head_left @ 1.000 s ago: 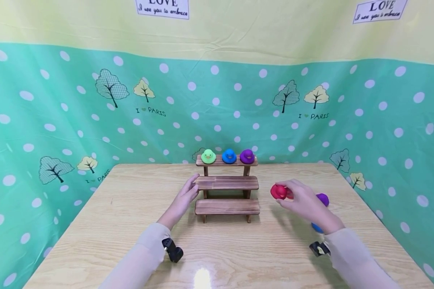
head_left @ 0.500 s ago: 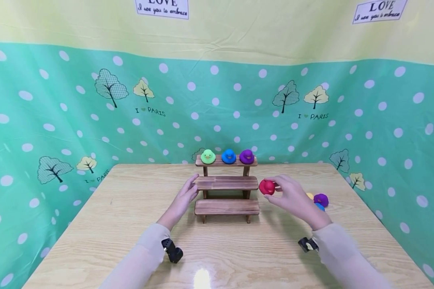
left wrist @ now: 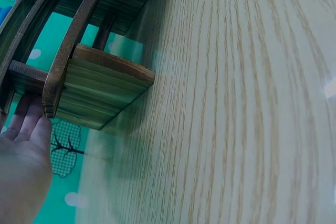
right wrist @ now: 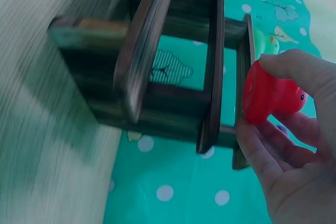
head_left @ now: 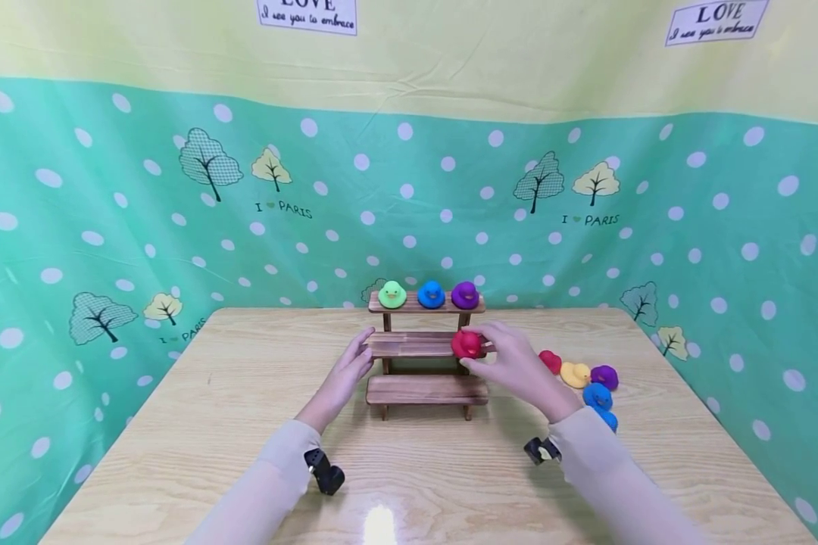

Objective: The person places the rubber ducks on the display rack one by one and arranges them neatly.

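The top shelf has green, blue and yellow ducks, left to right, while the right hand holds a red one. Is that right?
Not quite: the third one is a purple duck, not yellow, as the head view shows. The green duck and blue duck do sit on the top shelf, and the right hand does hold a red duck.

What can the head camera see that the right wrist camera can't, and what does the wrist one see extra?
Only the head view: the yellow duck and the LOVE signs.
Only the right wrist view: a tree picture showing through the wooden stand.
Both: that stand, the green duck, and the right hand holding a red duck.
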Demonstrator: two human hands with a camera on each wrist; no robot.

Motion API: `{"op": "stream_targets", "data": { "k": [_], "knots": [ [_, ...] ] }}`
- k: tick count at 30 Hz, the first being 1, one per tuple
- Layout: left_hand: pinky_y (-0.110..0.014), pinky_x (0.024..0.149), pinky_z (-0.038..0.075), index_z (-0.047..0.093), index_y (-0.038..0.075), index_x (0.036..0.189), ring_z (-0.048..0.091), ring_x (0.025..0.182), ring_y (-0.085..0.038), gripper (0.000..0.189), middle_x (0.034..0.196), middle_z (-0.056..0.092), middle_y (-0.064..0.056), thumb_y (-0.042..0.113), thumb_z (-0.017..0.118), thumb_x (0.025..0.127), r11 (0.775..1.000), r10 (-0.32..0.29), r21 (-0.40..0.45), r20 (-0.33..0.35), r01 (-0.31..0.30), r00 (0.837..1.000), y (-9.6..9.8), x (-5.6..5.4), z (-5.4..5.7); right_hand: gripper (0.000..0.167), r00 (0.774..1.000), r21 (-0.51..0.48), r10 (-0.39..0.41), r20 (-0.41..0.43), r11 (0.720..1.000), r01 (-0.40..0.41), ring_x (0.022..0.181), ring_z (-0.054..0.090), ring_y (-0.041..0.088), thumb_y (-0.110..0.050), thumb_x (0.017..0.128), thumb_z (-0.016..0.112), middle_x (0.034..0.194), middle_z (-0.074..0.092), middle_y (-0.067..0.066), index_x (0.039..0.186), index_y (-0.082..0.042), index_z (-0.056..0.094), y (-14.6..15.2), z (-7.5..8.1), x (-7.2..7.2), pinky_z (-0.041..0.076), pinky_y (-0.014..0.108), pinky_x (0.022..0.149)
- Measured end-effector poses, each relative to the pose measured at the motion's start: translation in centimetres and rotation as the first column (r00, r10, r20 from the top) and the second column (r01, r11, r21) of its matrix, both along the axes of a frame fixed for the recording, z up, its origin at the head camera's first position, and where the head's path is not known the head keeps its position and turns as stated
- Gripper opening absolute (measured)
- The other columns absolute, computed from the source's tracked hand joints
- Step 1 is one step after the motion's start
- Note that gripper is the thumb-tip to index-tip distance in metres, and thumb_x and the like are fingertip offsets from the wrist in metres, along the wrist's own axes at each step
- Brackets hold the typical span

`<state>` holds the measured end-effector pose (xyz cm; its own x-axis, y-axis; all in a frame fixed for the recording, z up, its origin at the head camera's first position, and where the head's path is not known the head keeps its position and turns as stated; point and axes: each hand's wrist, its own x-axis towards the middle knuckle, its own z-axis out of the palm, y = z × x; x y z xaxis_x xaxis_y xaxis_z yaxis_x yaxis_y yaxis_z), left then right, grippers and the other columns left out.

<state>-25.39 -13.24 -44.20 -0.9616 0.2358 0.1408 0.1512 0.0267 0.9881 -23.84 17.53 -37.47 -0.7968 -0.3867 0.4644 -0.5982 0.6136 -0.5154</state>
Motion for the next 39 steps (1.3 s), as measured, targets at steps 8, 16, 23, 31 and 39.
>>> {"op": "stream_targets", "data": {
  "k": [8, 16, 23, 31, 39],
  "knots": [
    [-0.049, 0.12, 0.024, 0.022, 0.001, 0.158, 0.021, 0.146, -0.044, 0.052, 0.158, 0.018, -0.031, 0.015, 0.036, 0.11, 1.0, -0.007, -0.005, -0.014, 0.007, 1.0, 0.0, 0.0, 0.0, 0.044, 1.0, -0.025, 0.03, -0.003, 0.999, -0.03, 0.098, 0.062, 0.019, -0.02, 0.083, 0.084, 0.108, 0.066, 0.003, 0.122, -0.006, 0.068, -2.5, -0.4, -1.0, 0.058, 0.035, 0.085],
    [-0.047, 0.12, 0.025, 0.022, 0.003, 0.158, 0.022, 0.146, -0.043, 0.052, 0.16, 0.016, -0.028, 0.018, 0.035, 0.111, 1.0, -0.005, -0.007, -0.009, 0.005, 1.0, 0.0, 0.0, 0.0, 0.043, 0.997, -0.058, 0.08, -0.001, 0.995, -0.08, 0.104, 0.063, 0.019, -0.023, 0.084, 0.084, 0.115, 0.066, 0.005, 0.12, -0.006, 0.069, -5.2, -0.2, -1.9, 0.057, 0.034, 0.089],
    [-0.047, 0.12, 0.026, 0.022, 0.003, 0.158, 0.023, 0.146, -0.043, 0.052, 0.16, 0.017, -0.028, 0.018, 0.035, 0.11, 1.0, -0.001, 0.006, -0.004, 0.001, 1.0, 0.0, 0.2, 0.2, 0.046, 0.997, -0.058, 0.08, 0.014, 0.995, -0.079, 0.107, 0.062, 0.019, -0.025, 0.083, 0.084, 0.119, 0.067, 0.006, 0.123, -0.008, 0.069, -7.1, -0.7, -2.4, 0.056, 0.034, 0.091],
    [-0.048, 0.121, 0.024, 0.02, 0.003, 0.159, 0.02, 0.147, -0.04, 0.052, 0.161, 0.015, -0.028, 0.018, 0.034, 0.111, 0.999, -0.021, 0.025, -0.002, 0.022, 1.0, -0.1, 0.0, -0.1, 0.045, 0.992, -0.128, 0.097, 0.079, 0.988, -0.086, 0.098, 0.062, 0.016, -0.024, 0.084, 0.084, 0.116, 0.066, 0.005, 0.123, -0.008, 0.07, -9.0, -1.6, -2.9, 0.058, 0.029, 0.084],
    [-0.047, 0.121, 0.024, 0.02, 0.004, 0.159, 0.02, 0.147, -0.04, 0.052, 0.161, 0.014, -0.027, 0.019, 0.034, 0.111, 0.999, -0.032, 0.028, -0.001, 0.032, 0.999, -0.1, -0.1, -0.1, 0.045, 0.991, -0.12, 0.066, 0.116, 0.991, -0.052, 0.098, 0.06, 0.017, -0.023, 0.084, 0.084, 0.117, 0.065, 0.006, 0.123, -0.008, 0.069, -10.3, -1.8, -3.2, 0.057, 0.031, 0.083]
  ]
}}
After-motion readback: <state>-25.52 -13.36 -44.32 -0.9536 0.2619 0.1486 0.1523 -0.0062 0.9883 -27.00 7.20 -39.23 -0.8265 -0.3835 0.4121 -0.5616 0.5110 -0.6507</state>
